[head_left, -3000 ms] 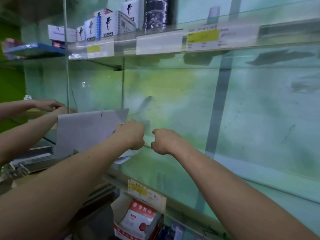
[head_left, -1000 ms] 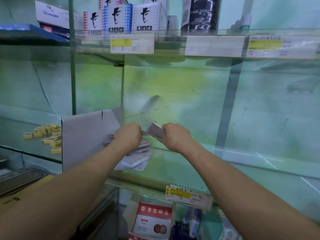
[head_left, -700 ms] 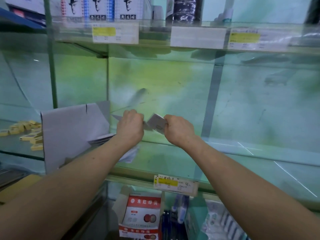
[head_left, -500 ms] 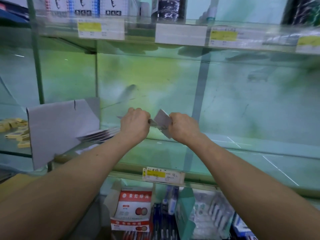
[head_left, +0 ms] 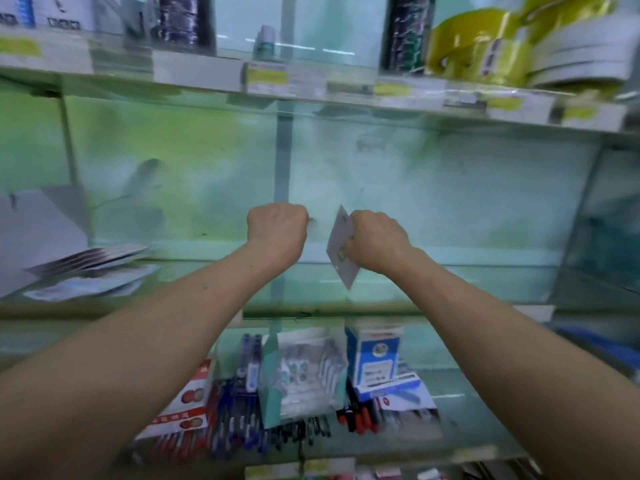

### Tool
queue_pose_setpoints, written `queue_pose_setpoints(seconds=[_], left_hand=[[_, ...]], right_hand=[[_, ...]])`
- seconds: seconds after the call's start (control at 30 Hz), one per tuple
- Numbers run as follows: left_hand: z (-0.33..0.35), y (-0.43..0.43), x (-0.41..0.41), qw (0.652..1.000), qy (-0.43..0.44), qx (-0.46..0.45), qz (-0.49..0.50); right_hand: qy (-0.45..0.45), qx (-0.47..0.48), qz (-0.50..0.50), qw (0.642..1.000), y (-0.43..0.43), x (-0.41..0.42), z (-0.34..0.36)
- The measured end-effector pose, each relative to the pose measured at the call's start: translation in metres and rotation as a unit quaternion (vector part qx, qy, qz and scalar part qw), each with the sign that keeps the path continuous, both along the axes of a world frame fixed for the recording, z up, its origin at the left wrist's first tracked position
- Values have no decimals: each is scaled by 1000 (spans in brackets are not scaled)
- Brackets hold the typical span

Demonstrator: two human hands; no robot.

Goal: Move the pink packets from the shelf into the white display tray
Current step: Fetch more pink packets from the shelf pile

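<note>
At the 9 o'clock edge of the frame, a white display tray (head_left: 41, 230) of folded card stands on a glass shelf (head_left: 450, 282), with a fanned stack of pale packets (head_left: 93, 258) lying at its open front and more flat packets spread just beneath them. Moving toward centre, the left hand (head_left: 277, 230) is clenched into a fist above the shelf; whether anything is inside it cannot be told. Just beside it, toward 3 o'clock, the right hand (head_left: 377, 240) is closed around a single packet (head_left: 341, 249), held on edge and tilted, one corner pointing down toward the glass; its colour reads pale and washed-out in the blur. The two hands are near each other but apart. Below the shelf, from 7 to 5 o'clock, sit a red-and-white box (head_left: 187, 400), blue pens (head_left: 247, 379), clear bagged goods (head_left: 304, 372) and a blue-and-white box (head_left: 375, 355). At 1 o'clock on the upper shelf, rolls of yellow tape (head_left: 481, 43) lean together.
</note>
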State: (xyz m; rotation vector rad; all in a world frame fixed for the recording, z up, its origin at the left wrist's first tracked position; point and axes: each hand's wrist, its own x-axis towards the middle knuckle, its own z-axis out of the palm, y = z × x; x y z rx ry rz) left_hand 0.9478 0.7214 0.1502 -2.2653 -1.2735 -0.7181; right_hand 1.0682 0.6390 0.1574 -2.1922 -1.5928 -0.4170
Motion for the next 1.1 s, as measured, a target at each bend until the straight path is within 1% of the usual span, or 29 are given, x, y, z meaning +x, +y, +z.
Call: queue_pose_setpoints(seconds=[0.13, 0.27, 0.4, 0.53, 0.67, 0.73, 0.87, 0.97, 1.1], left_hand=[[4, -48, 38, 998, -17, 6, -64], [0, -99, 72, 992, -44, -17, -118], [-5, -153, 97, 983, -51, -43, -172], [-28, -199, 125, 975, -35, -63, -209], [-66, -239, 155, 965, -25, -124, -231], [-86, -262, 169, 955, -36, -167, -242], [-129, -309, 185, 932, -73, -231, -268], [-165, -346, 198, 911, -119, -291, -266], [-207, -390, 217, 883, -144, -357, -270]], right_hand=[[6, 4, -29, 1000, -54, 27, 4], [5, 12, -63, 998, -109, 49, 5], [28, 0, -110, 994, -161, 67, 0], [46, -27, -151, 987, -214, 79, -20], [62, -67, -207, 974, -266, 92, -54], [92, -68, -229, 967, -291, 101, -74], [181, -12, -260, 948, -337, 117, -121], [255, 35, -295, 920, -375, 125, -156], [335, 77, -344, 874, -416, 134, -200]])
